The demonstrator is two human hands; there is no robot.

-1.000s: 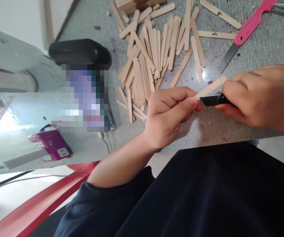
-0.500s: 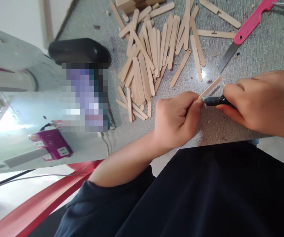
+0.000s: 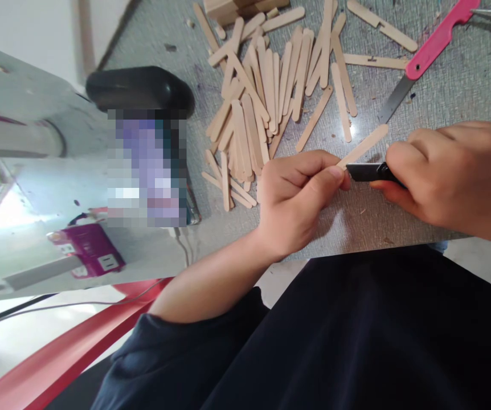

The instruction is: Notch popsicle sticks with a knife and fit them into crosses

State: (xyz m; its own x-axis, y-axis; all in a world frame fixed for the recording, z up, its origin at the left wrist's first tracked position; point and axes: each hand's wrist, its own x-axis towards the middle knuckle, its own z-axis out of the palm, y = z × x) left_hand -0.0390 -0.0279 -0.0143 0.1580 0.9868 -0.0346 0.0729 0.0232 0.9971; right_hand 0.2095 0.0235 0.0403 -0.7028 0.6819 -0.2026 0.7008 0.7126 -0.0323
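Left hand: the left hand [image 3: 303, 196] pinches the near end of one wooden craft stick [image 3: 365, 144] between thumb and curled forefinger.
Right hand: at 3 o'clock from the left, the right hand [image 3: 453, 173] is wrapped round the handle of a black knife [image 3: 364, 172].
Held stick: it slants from the left thumb towards 2 o'clock, above the grey tabletop [image 3: 371, 228].
Knife tip: points to 9 o'clock, right by the pinched end; whether it touches the wood, I cannot tell.
Just changed: against half a second ago, the left wrist is rolled back, so the thumb and the stick's broad face show; this looks like a fresh angle for whittling.
Loose sticks: a heap of craft sticks [image 3: 266, 108] lies at 11 o'clock from the left hand.
Notched sticks: two notched sticks [image 3: 373, 60] lie at 1 o'clock, beside a pink-handled folding blade [image 3: 433, 48].
Lettering: no brand is legible; the purple outlet block [image 3: 89, 250] at 9 o'clock has pale panels, nothing readable.
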